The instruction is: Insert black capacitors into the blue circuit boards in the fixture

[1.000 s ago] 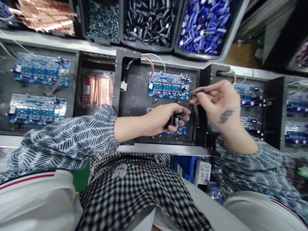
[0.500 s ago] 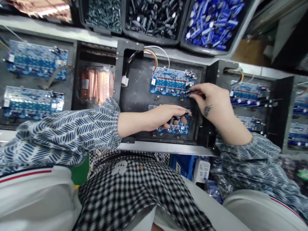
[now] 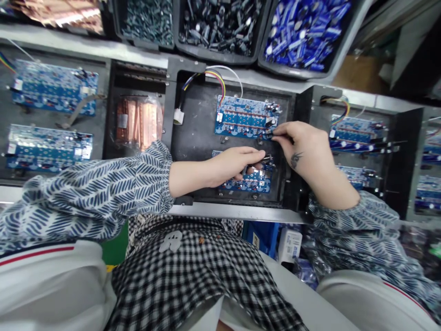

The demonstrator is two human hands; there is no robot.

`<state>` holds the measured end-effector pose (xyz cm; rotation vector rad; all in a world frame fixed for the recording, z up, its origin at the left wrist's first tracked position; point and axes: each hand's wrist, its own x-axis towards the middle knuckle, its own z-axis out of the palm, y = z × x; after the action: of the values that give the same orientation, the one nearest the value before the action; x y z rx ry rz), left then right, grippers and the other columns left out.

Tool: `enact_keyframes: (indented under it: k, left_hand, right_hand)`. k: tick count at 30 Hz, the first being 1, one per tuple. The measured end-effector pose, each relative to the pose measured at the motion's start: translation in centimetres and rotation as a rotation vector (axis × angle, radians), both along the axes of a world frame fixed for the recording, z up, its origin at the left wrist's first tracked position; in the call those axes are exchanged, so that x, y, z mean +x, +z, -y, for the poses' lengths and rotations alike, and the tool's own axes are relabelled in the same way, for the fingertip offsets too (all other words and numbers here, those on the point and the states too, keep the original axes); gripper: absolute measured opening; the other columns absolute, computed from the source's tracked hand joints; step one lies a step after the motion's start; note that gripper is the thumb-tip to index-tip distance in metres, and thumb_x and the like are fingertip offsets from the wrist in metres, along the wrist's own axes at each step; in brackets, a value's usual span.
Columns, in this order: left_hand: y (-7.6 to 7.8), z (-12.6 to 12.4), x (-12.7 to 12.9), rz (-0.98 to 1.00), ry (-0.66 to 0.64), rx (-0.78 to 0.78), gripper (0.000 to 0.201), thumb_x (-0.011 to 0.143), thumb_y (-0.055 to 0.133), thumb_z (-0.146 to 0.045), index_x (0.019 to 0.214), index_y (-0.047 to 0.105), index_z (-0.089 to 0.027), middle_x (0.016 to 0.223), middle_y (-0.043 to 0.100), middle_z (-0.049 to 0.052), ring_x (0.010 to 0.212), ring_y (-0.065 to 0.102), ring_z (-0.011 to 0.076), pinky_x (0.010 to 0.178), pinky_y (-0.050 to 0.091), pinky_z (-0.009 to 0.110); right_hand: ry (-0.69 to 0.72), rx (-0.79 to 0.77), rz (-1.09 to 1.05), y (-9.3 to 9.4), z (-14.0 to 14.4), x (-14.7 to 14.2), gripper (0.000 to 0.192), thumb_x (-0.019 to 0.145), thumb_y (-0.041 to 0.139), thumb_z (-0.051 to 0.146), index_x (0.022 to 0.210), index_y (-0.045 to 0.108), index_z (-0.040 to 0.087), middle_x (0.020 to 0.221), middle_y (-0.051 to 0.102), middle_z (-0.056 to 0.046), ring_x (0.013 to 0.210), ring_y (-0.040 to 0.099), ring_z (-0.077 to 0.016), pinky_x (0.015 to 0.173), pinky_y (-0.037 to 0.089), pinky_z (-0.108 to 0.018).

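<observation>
A black metal tray (image 3: 195, 133) in front of me carries two blue circuit boards, an upper board (image 3: 243, 117) and a lower board (image 3: 253, 184). My left hand (image 3: 234, 163) lies over the lower board, curled around several small black capacitors (image 3: 263, 161). My right hand (image 3: 299, 145) hovers at the right end of the upper board, its fingertips pinching a small dark capacitor (image 3: 274, 134) against the board's lower right corner. A coloured wire bundle with a white connector (image 3: 178, 116) runs off the upper board.
Bins along the back hold black capacitors (image 3: 215, 23), blue capacitors (image 3: 306, 27) and grey parts (image 3: 148, 18). More trays with blue boards stand left (image 3: 51, 87) and right (image 3: 358, 131). A bag of copper strips (image 3: 138, 122) lies left of my tray.
My right hand came down and leftward from above the tray's right wall to the upper board's right end. My left hand stayed over the lower board, closing slightly.
</observation>
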<state>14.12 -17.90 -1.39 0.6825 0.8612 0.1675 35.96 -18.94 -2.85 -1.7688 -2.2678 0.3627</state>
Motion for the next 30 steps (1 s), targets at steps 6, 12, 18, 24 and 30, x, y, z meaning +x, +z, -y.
enact_keyframes:
  k: [6, 12, 18, 24, 30]
  left_hand:
    - [-0.3, 0.0, 0.2, 0.024, 0.073, -0.018, 0.02, 0.1, 0.056, -0.023, 0.084, 0.06, -0.014, 0.084, 0.06, 0.001, 0.064, 0.047, 0.0059, 0.049, 0.027, 0.016]
    - [-0.4, 0.1, 0.1, 0.056, 0.08, -0.037, 0.022, 0.102, 0.054, -0.026, 0.083, 0.058, -0.014, 0.08, 0.056, 0.0, 0.061, 0.046, 0.0058, 0.046, 0.027, 0.016]
    - [-0.7, 0.2, 0.4, -0.018, 0.025, 0.014, 0.009, 0.095, 0.054, -0.016, 0.087, 0.058, -0.016, 0.078, 0.056, -0.001, 0.058, 0.046, 0.0076, 0.047, 0.028, 0.02]
    - [-0.5, 0.0, 0.3, -0.015, -0.006, 0.11, 0.007, 0.095, 0.058, -0.013, 0.088, 0.06, -0.014, 0.08, 0.061, 0.0, 0.061, 0.045, 0.0055, 0.051, 0.029, 0.018]
    - [-0.2, 0.0, 0.0, 0.018, -0.108, 0.236, 0.009, 0.093, 0.059, -0.017, 0.101, 0.061, -0.014, 0.085, 0.07, 0.001, 0.06, 0.045, 0.0062, 0.053, 0.032, 0.02]
  right_hand:
    - [0.073, 0.005, 0.033, 0.2, 0.2, -0.7, 0.023, 0.098, 0.05, 0.029, 0.101, 0.072, 0.027, 0.11, 0.075, -0.009, 0.105, 0.07, -0.031, 0.093, 0.058, -0.051]
    - [0.043, 0.0, -0.169, 2.5, 2.8, -1.8, 0.027, 0.094, 0.06, 0.043, 0.116, 0.072, 0.034, 0.114, 0.074, -0.005, 0.092, 0.071, -0.0268, 0.079, 0.06, -0.045]
    - [-0.072, 0.016, -0.094, 1.8, 0.4, 0.6, 0.016, 0.089, 0.065, 0.04, 0.098, 0.075, 0.03, 0.085, 0.074, -0.005, 0.076, 0.066, -0.0276, 0.075, 0.055, -0.046]
    - [-0.108, -0.048, 0.164, 0.5, -2.3, 1.0, 0.02, 0.091, 0.061, 0.032, 0.099, 0.076, 0.021, 0.092, 0.075, -0.015, 0.093, 0.064, -0.0365, 0.084, 0.051, -0.053]
    - [-0.131, -0.021, 0.139, 0.3, -1.9, 0.8, 0.018, 0.094, 0.058, 0.033, 0.098, 0.073, 0.026, 0.088, 0.074, -0.013, 0.092, 0.064, -0.0366, 0.083, 0.051, -0.055]
